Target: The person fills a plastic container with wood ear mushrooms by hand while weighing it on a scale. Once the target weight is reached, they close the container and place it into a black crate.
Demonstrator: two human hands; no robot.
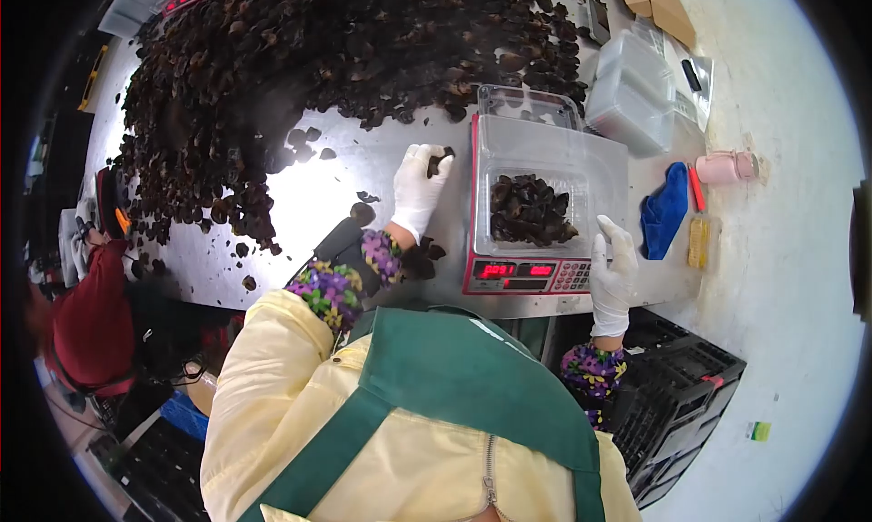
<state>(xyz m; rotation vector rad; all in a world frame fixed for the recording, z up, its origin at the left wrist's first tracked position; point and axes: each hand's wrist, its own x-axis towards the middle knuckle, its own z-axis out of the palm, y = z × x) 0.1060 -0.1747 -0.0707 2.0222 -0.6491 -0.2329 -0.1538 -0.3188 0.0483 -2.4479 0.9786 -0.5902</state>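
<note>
Pinching a dark dried piece (433, 168) that looks to us like wood ear fungus, the gloved left hand (416, 190) is poised just left of a red-framed digital scale (469, 272). Its thumb and fingers are drawn close around the piece, a grip we judge suited to something small and light. On the scale's platform sits a clear plastic tray (488, 236), its lid (527, 97) folded back, we suppose, to leave the top accessible; a mound of similar pieces (530, 211) lies inside, placed, it seems, so their weight registers on the lit display (513, 270). The gloved right hand (613, 272) is at the scale's right edge, fingers loosely spread and slightly bent, with nothing that we can see in their hold; whether a fingertip touches the platform we cannot tell. Beyond, a broad heap (363, 45) of dark pieces spreads over the metal counter (354, 145), within the left arm's reach. To the right, we find clear plastic containers (633, 95) grouped near the scale, probably for easy reach, and a blue cloth (663, 211) beside a yellow brush (698, 242). At far left, we glimpse another person's red sleeve (95, 308).
</note>
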